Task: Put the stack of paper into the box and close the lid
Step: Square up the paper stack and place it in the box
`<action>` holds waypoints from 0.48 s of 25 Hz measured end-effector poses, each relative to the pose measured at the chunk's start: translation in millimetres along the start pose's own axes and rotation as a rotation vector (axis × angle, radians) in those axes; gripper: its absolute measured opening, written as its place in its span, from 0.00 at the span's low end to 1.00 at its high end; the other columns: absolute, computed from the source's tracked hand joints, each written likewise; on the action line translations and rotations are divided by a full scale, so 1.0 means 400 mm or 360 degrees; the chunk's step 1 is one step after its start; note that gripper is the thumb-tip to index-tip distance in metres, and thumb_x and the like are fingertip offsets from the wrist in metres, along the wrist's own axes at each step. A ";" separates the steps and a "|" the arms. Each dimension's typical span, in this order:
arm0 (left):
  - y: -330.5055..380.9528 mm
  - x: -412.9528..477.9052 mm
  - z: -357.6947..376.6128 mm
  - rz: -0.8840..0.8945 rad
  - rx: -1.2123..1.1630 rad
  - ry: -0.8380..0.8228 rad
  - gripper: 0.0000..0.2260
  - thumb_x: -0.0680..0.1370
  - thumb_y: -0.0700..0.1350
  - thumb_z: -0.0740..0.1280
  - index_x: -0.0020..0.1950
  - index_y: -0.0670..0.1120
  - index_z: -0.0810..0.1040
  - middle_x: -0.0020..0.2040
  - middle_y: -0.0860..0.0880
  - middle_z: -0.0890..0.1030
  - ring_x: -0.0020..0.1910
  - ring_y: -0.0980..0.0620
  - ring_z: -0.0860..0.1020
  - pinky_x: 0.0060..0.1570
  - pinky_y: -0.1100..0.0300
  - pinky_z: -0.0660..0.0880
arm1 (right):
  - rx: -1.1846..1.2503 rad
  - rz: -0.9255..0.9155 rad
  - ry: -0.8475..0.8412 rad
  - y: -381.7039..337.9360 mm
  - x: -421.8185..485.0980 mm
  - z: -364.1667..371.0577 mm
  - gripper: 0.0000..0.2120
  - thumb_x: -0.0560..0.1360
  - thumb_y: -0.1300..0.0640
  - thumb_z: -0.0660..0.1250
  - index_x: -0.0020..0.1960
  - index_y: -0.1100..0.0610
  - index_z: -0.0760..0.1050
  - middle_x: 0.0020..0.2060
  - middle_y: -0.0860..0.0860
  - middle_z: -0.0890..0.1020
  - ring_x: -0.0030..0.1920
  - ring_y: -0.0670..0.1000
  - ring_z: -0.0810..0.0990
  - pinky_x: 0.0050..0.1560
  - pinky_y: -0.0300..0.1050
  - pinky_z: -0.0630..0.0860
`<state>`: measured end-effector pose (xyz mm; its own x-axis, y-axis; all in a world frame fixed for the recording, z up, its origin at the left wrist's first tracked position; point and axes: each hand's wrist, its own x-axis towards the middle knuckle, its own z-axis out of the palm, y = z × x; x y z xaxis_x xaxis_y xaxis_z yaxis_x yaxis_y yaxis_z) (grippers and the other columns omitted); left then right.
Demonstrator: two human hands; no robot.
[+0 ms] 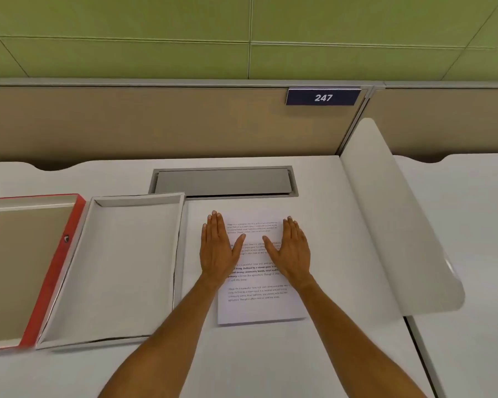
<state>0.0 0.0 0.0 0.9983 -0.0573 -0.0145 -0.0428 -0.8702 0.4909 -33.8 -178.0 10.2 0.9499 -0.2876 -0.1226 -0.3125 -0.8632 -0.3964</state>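
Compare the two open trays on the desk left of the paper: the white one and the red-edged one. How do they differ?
The white tray is white inside and out; the red-edged tray has red outer sides and a tan floor. The white tray lies next to the stack of paper; the red-edged tray lies farther left, cut off by the picture's edge. Only the red-edged tray shows a small dark mark on its side. Both are shallow, rectangular, empty and open side up.
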 end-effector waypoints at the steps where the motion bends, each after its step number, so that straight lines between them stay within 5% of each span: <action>1: -0.001 -0.006 0.007 -0.0020 -0.0015 0.0002 0.40 0.79 0.64 0.57 0.81 0.44 0.45 0.82 0.46 0.48 0.82 0.47 0.49 0.80 0.52 0.46 | 0.0019 0.0023 0.0001 0.001 -0.003 0.007 0.41 0.77 0.32 0.53 0.81 0.55 0.47 0.81 0.50 0.52 0.81 0.53 0.52 0.80 0.49 0.50; 8: -0.006 -0.050 0.033 -0.0250 -0.0083 -0.0068 0.47 0.74 0.67 0.62 0.81 0.42 0.45 0.82 0.43 0.49 0.81 0.44 0.49 0.80 0.49 0.46 | 0.0360 0.0314 -0.0020 -0.009 -0.039 0.038 0.49 0.72 0.36 0.68 0.80 0.59 0.51 0.79 0.55 0.59 0.78 0.56 0.61 0.77 0.53 0.61; 12: -0.003 -0.074 0.045 -0.0464 -0.0118 -0.0065 0.52 0.70 0.69 0.67 0.80 0.39 0.50 0.81 0.41 0.52 0.80 0.42 0.53 0.79 0.48 0.51 | 0.0340 0.0541 0.0067 -0.017 -0.047 0.044 0.49 0.65 0.36 0.75 0.74 0.63 0.61 0.70 0.59 0.70 0.69 0.59 0.70 0.68 0.55 0.70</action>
<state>-30.1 -6.0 -15.8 0.9654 0.1689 -0.1985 0.2501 -0.8147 0.5232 -49.2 -159.4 -0.6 0.7902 -0.5624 -0.2434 -0.5957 -0.6116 -0.5207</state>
